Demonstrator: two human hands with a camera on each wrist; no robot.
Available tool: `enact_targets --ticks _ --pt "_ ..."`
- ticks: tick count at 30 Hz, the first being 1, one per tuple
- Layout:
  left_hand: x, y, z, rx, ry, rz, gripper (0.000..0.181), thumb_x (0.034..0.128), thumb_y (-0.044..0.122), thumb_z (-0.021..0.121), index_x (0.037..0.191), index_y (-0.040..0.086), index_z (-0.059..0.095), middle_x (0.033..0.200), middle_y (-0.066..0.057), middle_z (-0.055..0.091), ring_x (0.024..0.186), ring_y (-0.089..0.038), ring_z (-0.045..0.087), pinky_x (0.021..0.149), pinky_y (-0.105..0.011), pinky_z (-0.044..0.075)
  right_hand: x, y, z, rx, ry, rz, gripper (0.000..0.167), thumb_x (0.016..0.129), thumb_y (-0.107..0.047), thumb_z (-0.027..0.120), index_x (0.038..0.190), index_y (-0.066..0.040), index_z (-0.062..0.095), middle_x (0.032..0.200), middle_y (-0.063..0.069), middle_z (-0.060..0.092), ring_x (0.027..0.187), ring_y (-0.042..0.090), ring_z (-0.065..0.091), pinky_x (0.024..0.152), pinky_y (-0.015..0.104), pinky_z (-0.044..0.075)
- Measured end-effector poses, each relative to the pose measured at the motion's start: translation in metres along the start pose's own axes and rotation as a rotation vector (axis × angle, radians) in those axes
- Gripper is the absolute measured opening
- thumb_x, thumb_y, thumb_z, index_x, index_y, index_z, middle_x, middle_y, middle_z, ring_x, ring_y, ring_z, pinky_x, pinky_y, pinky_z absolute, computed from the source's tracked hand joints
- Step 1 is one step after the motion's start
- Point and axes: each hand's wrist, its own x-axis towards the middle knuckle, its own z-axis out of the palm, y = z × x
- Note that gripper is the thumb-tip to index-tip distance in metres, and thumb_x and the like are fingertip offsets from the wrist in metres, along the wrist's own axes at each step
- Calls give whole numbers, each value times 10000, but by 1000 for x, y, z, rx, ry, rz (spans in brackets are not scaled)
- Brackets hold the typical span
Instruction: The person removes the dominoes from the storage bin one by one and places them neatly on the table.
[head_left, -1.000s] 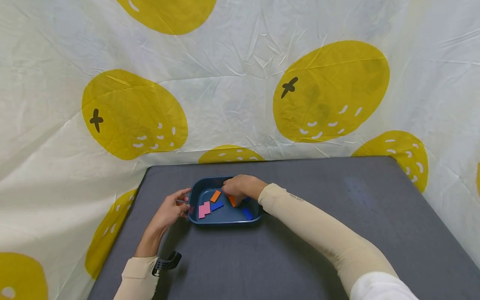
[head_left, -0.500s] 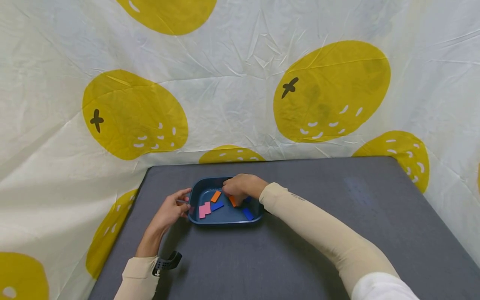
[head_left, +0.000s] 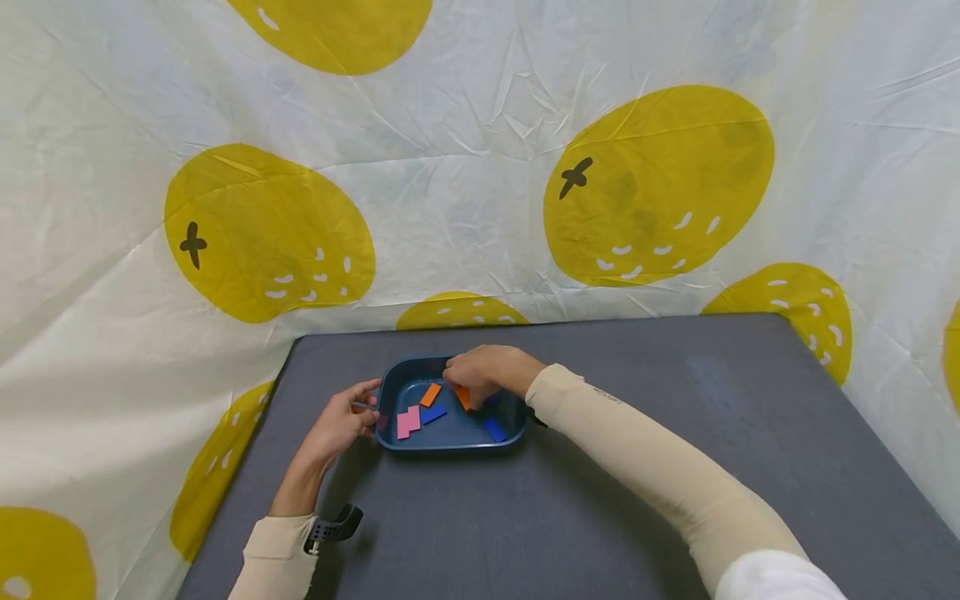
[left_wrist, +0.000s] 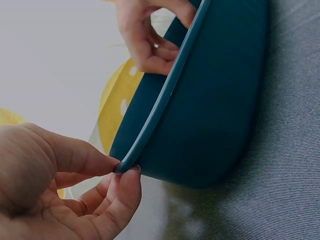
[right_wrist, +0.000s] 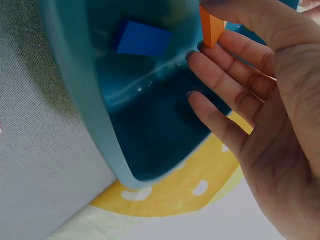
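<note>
A dark blue rectangular tray [head_left: 450, 448] with rounded corners sits on the table. At its left end my left hand [head_left: 339, 427] pinches the rim [left_wrist: 165, 97] between thumb and fingers, plain in the left wrist view. Reaching inside over the tray's right half, my right hand [head_left: 483, 372] pinches an orange block [right_wrist: 212, 27] between thumb and fingertips. Another orange block [head_left: 431, 395] lies left of that hand. Two pink blocks [head_left: 408, 422] lie side by side near the left end, beside a blue block [head_left: 433, 414]. A second blue block [head_left: 494, 430] lies near the front right corner.
Dark grey cloth covers the table [head_left: 637, 400] around the tray. Behind it hangs a white curtain [head_left: 450, 217] printed with yellow fruit. Part of a further blue block [head_left: 492, 400] shows beneath my right hand.
My right forearm has shifted slightly to the right. The left hand stays on the rim, and the loose blocks have not visibly moved.
</note>
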Motion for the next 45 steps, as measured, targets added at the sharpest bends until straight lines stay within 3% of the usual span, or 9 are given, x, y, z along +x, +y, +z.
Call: enact_targets --ticks 6,15,26,34,45 --pt "-1 -1 2 0 -3 2 534 989 -54 545 1509 5 435 1155 -205 485 932 -284 562 698 -342 576 -14 6 -5 -14 48 10 308 898 -326 760 1154 -200 642 1107 -18 551 899 151 554 796 280 500" --pt "2 0 3 -7 11 0 537 983 -59 548 1505 13 444 1156 -202 486 937 -300 572 693 -340 577 -36 21 -11 57 138 40 323 892 -354 761 1142 -185 647 1048 -49 536 900 129 555 803 273 498" --pt "3 0 2 -8 8 -12 543 985 -59 550 1510 26 443 1173 -198 489 1004 -363 590 704 -344 583 -73 42 -14 123 215 80 366 900 -341 755 1185 -137 649 1107 6 579 958 166 558 884 330 513" --pt "2 0 1 -8 7 -3 544 983 -59 549 1510 14 437 1166 -200 485 974 -335 590 696 -350 579 -96 56 -1 152 258 118 360 895 -326 752 1176 -119 667 1116 20 616 971 185 588 912 371 523" --pt "0 -1 0 -9 9 -4 536 984 -58 548 1505 8 442 1161 -202 486 948 -298 574 701 -346 579 -117 68 24 169 298 135 315 861 -299 779 1113 -145 671 1081 32 623 929 171 561 858 377 518"
